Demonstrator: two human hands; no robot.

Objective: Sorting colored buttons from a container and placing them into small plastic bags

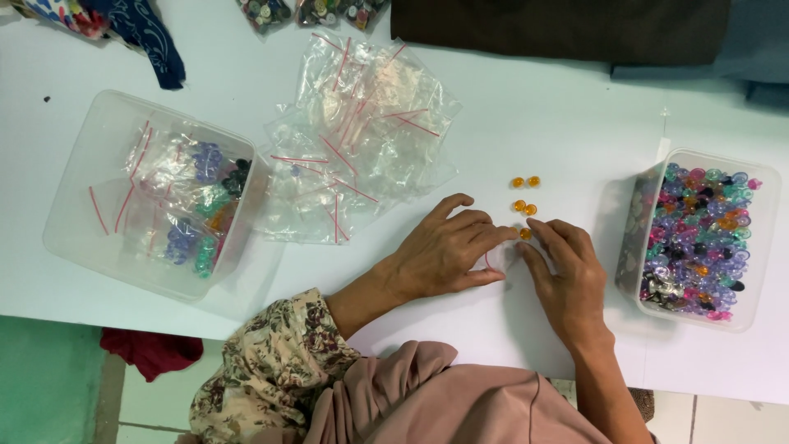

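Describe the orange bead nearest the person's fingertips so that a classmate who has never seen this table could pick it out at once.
Start at the clear tub of mixed beads on the right of the white table. Left of it lie five orange beads. The one meant is the lowest, alone between the left hand and right hand; the others sit in pairs above.

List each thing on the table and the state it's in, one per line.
Right tub: open, full of mixed beads.
Left tub: open, holds filled bags.
Zip bags: piled, empty.
Orange beads: loose, paired.
Left hand: flat, fingertips at a bead.
Right hand: fingertips meeting left.
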